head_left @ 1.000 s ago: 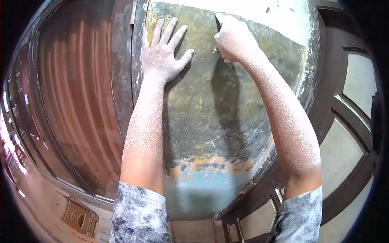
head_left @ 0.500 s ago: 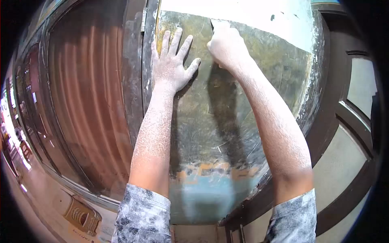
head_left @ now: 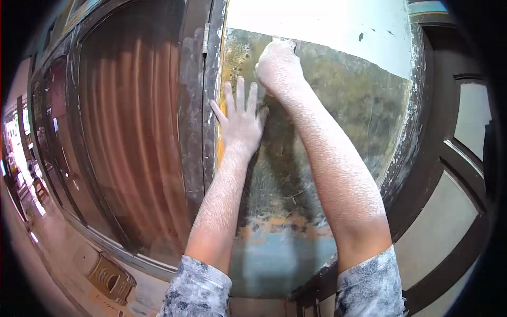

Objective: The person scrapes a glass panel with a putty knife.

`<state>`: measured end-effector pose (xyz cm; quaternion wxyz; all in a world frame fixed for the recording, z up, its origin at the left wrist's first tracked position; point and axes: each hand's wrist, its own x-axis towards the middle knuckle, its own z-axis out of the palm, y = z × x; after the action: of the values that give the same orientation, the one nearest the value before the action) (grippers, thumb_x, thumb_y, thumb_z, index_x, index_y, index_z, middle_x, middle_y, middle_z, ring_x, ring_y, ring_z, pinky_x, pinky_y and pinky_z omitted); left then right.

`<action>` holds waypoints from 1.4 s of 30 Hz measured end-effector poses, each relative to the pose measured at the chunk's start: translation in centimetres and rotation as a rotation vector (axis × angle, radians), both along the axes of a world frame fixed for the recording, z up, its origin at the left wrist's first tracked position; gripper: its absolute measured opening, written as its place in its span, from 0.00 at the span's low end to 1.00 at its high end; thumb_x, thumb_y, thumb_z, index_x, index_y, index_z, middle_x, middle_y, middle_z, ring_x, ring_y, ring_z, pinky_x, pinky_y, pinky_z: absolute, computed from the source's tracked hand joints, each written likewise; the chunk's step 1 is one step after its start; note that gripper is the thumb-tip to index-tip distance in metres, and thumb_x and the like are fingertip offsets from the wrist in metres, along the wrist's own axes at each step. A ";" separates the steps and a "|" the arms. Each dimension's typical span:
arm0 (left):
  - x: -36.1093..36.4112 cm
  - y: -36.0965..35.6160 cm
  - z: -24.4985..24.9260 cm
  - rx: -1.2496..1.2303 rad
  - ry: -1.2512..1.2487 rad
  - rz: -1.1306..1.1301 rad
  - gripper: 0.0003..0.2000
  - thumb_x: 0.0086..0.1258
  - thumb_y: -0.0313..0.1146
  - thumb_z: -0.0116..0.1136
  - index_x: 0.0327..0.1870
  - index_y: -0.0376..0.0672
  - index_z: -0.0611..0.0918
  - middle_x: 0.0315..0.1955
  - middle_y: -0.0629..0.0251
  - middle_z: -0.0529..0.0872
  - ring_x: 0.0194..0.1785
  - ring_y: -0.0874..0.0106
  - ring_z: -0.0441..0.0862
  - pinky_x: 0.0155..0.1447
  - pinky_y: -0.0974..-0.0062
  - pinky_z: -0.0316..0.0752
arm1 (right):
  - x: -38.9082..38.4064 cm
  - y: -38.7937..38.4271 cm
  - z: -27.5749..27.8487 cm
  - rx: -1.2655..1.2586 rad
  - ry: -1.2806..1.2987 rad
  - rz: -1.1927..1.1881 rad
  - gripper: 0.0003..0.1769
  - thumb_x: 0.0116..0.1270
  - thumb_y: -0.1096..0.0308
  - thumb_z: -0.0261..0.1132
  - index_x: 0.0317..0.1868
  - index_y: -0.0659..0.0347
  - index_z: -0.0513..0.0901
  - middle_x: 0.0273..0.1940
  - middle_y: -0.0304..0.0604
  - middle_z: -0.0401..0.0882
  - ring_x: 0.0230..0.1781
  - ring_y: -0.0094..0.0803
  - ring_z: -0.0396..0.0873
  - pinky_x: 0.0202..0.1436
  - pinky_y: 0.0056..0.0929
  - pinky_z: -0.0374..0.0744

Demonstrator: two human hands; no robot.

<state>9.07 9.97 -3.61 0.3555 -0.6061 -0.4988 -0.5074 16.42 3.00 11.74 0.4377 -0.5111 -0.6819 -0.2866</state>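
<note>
A wall panel (head_left: 338,116) stands before me, with mottled brown and green bare patches below a white painted area (head_left: 317,24). My left hand (head_left: 242,124) lies against its left side, fingers spread, holding nothing. Higher up and a little to the right, my right hand (head_left: 278,66) is closed around a scraper (head_left: 288,41); only a bit of its blade edge shows above the fist, at the border of the white area. Pale dust coats both hands and forearms.
Left of the panel is a dark frame with a hinge (head_left: 206,38) and a glass pane with a reddish curtain (head_left: 132,132) behind it. A brown plastic chair (head_left: 111,277) is at the lower left. A dark door with pale panels (head_left: 446,211) stands at the right.
My left hand has slid down the panel, its fingers still spread. My right hand has shifted left and slightly down along the white border. The view has moved a little.
</note>
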 end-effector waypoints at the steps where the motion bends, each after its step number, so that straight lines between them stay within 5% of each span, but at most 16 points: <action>1: 0.6 -0.8 -1.6 -0.049 -0.013 -0.050 0.34 0.81 0.56 0.43 0.83 0.52 0.56 0.85 0.59 0.45 0.86 0.51 0.37 0.80 0.28 0.35 | -1.0 -0.3 -0.1 -0.041 0.027 -0.077 0.15 0.71 0.72 0.57 0.50 0.73 0.85 0.52 0.73 0.81 0.53 0.61 0.86 0.58 0.49 0.85; 8: 4.0 -2.7 -14.7 -0.299 0.071 -0.191 0.31 0.76 0.57 0.50 0.79 0.61 0.68 0.83 0.64 0.53 0.85 0.51 0.44 0.79 0.27 0.39 | -3.8 -1.3 -0.4 -0.145 -0.014 -0.148 0.16 0.75 0.70 0.58 0.55 0.74 0.83 0.57 0.68 0.81 0.55 0.54 0.86 0.58 0.45 0.87; 10: 3.9 -2.1 -15.2 -0.276 0.063 -0.205 0.31 0.75 0.57 0.51 0.79 0.61 0.68 0.83 0.65 0.54 0.85 0.51 0.45 0.79 0.27 0.40 | -3.7 -0.9 -1.0 -0.043 0.024 0.027 0.16 0.69 0.71 0.57 0.49 0.77 0.82 0.51 0.74 0.82 0.51 0.62 0.86 0.55 0.51 0.86; 13: 4.0 -1.9 -15.3 -0.249 0.046 -0.227 0.32 0.74 0.57 0.53 0.78 0.62 0.68 0.82 0.66 0.56 0.84 0.51 0.48 0.78 0.26 0.41 | -3.9 -1.2 0.2 -0.118 0.042 0.065 0.15 0.68 0.72 0.58 0.49 0.76 0.82 0.52 0.73 0.82 0.51 0.62 0.86 0.56 0.51 0.85; 17: 4.1 -1.7 -15.7 -0.194 0.024 -0.237 0.32 0.74 0.56 0.54 0.78 0.63 0.69 0.82 0.66 0.57 0.84 0.50 0.50 0.78 0.27 0.42 | -2.7 -1.2 -2.4 -0.152 -0.114 0.103 0.19 0.71 0.77 0.56 0.60 0.74 0.79 0.58 0.67 0.81 0.56 0.57 0.85 0.58 0.48 0.86; 20: 4.0 -1.5 -15.9 -0.124 0.031 -0.262 0.31 0.75 0.56 0.53 0.77 0.57 0.71 0.82 0.60 0.57 0.84 0.47 0.47 0.79 0.27 0.38 | 0.1 -0.9 -4.6 0.126 -0.284 0.214 0.32 0.68 0.81 0.54 0.74 0.69 0.65 0.71 0.68 0.68 0.60 0.60 0.81 0.63 0.48 0.83; 26: 3.9 -2.9 -15.2 -0.168 0.038 -0.233 0.32 0.76 0.54 0.53 0.79 0.56 0.67 0.83 0.61 0.54 0.85 0.49 0.43 0.81 0.33 0.35 | 7.1 -0.9 -5.5 0.304 -0.283 0.479 0.37 0.68 0.84 0.49 0.79 0.61 0.61 0.77 0.60 0.61 0.75 0.52 0.66 0.78 0.44 0.70; 29: 3.6 -5.2 -13.8 -0.141 -0.039 -0.315 0.29 0.76 0.47 0.57 0.76 0.52 0.71 0.80 0.60 0.60 0.83 0.51 0.51 0.80 0.36 0.40 | 10.0 -1.4 -6.5 0.235 -0.123 0.558 0.36 0.72 0.82 0.50 0.81 0.55 0.61 0.76 0.55 0.67 0.43 0.30 0.86 0.48 0.29 0.87; 30: 3.5 -6.1 -13.1 -0.147 -0.090 -0.342 0.27 0.75 0.45 0.57 0.74 0.50 0.73 0.78 0.59 0.63 0.81 0.52 0.55 0.80 0.38 0.43 | 10.4 -1.8 -7.1 0.231 -0.118 0.560 0.36 0.72 0.82 0.50 0.81 0.55 0.61 0.76 0.55 0.67 0.43 0.30 0.86 0.48 0.29 0.87; 32: 3.4 -7.0 -11.1 -0.073 -0.282 -0.480 0.25 0.77 0.41 0.58 0.72 0.46 0.74 0.70 0.57 0.73 0.73 0.55 0.68 0.76 0.56 0.59 | 10.6 -3.3 -8.6 -0.076 0.186 0.757 0.33 0.76 0.80 0.49 0.80 0.57 0.61 0.75 0.56 0.69 0.39 0.30 0.88 0.43 0.28 0.87; 34: 3.8 -6.9 -8.5 0.042 -0.443 -0.808 0.24 0.82 0.44 0.51 0.75 0.47 0.71 0.70 0.61 0.75 0.68 0.61 0.73 0.70 0.62 0.68 | 9.7 -4.5 -10.6 -0.166 0.320 0.922 0.30 0.75 0.80 0.49 0.78 0.62 0.65 0.72 0.53 0.74 0.32 0.28 0.87 0.41 0.27 0.86; 35: 4.1 -7.8 -7.5 -0.344 -0.860 -1.187 0.25 0.86 0.48 0.43 0.77 0.46 0.66 0.70 0.62 0.74 0.64 0.66 0.76 0.67 0.64 0.71 | 9.3 -4.6 -11.7 -0.191 0.310 0.966 0.29 0.75 0.80 0.50 0.76 0.63 0.67 0.70 0.55 0.76 0.36 0.33 0.89 0.44 0.30 0.86; 36: 4.5 -10.7 -5.3 -0.429 -1.024 -1.573 0.28 0.87 0.51 0.36 0.79 0.45 0.62 0.71 0.59 0.73 0.64 0.67 0.78 0.69 0.62 0.71 | 9.1 -4.4 -12.9 -0.220 0.303 1.007 0.28 0.74 0.79 0.52 0.75 0.63 0.69 0.68 0.57 0.78 0.40 0.37 0.90 0.47 0.32 0.86; 38: 4.9 -9.8 -5.0 -0.577 -1.152 -1.764 0.27 0.88 0.49 0.35 0.80 0.46 0.62 0.72 0.56 0.73 0.67 0.64 0.76 0.73 0.59 0.70 | 9.1 -2.4 -15.2 -0.019 -0.004 0.847 0.26 0.73 0.77 0.55 0.71 0.63 0.74 0.61 0.62 0.81 0.51 0.52 0.87 0.54 0.38 0.84; 39: 6.0 -7.6 -5.8 -0.293 -1.145 -1.841 0.24 0.88 0.45 0.34 0.79 0.46 0.63 0.71 0.54 0.74 0.70 0.63 0.74 0.75 0.57 0.69 | 8.8 -2.7 -15.8 -0.083 -0.024 0.943 0.24 0.72 0.75 0.56 0.68 0.62 0.76 0.56 0.66 0.81 0.58 0.61 0.81 0.59 0.42 0.81; 42: 6.4 -7.7 -6.0 -0.322 -1.289 -1.987 0.23 0.87 0.40 0.38 0.77 0.43 0.64 0.69 0.54 0.76 0.72 0.62 0.73 0.77 0.61 0.66 | 9.2 -3.4 -14.8 -0.175 -0.207 0.783 0.27 0.66 0.77 0.54 0.66 0.61 0.79 0.55 0.65 0.82 0.52 0.60 0.83 0.56 0.41 0.80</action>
<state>15.44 2.32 -9.61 -0.5880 -0.3981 0.0438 -0.7027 25.67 -0.37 -3.10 0.3976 -0.2170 -0.8870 -0.0893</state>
